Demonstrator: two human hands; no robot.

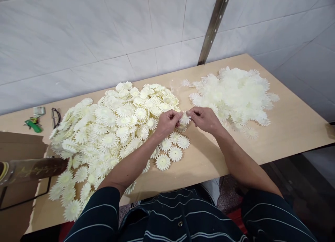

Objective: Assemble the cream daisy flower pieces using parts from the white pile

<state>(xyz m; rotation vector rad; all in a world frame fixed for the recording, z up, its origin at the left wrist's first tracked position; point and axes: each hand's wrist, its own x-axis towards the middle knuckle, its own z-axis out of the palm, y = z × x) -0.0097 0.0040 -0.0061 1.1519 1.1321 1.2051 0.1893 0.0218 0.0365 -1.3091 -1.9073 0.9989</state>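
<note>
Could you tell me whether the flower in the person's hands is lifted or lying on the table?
Lifted: both hands, left and right, pinch the flower above the table.

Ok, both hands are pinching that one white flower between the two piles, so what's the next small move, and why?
Probably set the flower down with the flat ones by the left pile. The left hand and right hand pinch it together just above the loose flowers laid out on the table, while the right pile looks jumbled and unsorted.
</note>
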